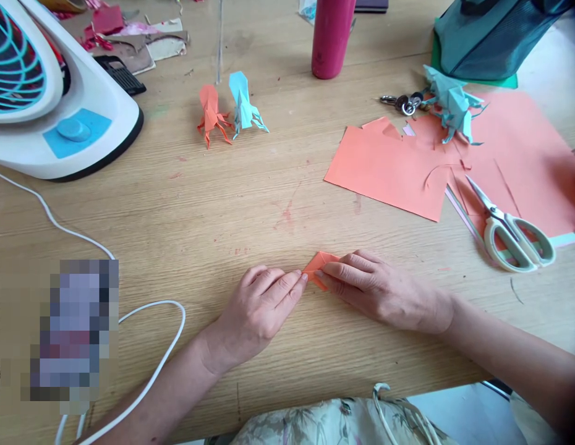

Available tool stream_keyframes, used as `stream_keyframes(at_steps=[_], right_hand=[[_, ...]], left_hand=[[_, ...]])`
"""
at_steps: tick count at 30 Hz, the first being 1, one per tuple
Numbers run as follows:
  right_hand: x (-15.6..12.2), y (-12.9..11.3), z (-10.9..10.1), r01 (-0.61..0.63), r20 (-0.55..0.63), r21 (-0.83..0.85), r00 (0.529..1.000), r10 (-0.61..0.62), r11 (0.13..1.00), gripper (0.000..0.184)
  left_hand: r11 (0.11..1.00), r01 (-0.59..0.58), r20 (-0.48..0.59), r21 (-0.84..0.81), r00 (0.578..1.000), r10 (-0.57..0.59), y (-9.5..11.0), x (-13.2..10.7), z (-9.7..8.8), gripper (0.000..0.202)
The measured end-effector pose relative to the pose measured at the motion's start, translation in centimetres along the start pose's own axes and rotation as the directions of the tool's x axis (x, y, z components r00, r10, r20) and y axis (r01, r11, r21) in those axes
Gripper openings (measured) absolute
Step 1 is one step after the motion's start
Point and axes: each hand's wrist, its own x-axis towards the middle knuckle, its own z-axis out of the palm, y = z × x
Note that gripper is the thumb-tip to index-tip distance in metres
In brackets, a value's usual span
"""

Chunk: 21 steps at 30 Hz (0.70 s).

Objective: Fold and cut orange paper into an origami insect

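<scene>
A small folded piece of orange paper (321, 262) lies on the wooden table in front of me, partly covered by my fingers. My left hand (269, 300) has its fingers pressed together, with the tips on the paper's left corner. From the right, my right hand (378, 287) grips the paper, its fingers over the right part and its thumb mostly hidden. Farther back stand two folded paper figures with thin legs, an orange one (212, 117) and a light blue one (243, 104).
Scissors (505, 232) lie at the right near orange paper sheets (389, 170). A blue paper insect (457, 105), keys (405, 104), a pink bottle (332, 37) and a teal bag (486, 40) are behind. At left are a white fan (102, 111), a white cable (176, 321) and a blurred-out object (74, 327).
</scene>
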Motion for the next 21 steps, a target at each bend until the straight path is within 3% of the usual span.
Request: stream_keyframes(at_steps=[21], right_hand=[[-0.21, -0.82, 0.02, -0.012, 0.079, -0.019, 0.997, 0.014, 1.0, 0.035]], left_hand=[[0.998, 0.033, 0.06, 0.06, 0.998, -0.037, 0.74, -0.04, -0.77, 0.037]])
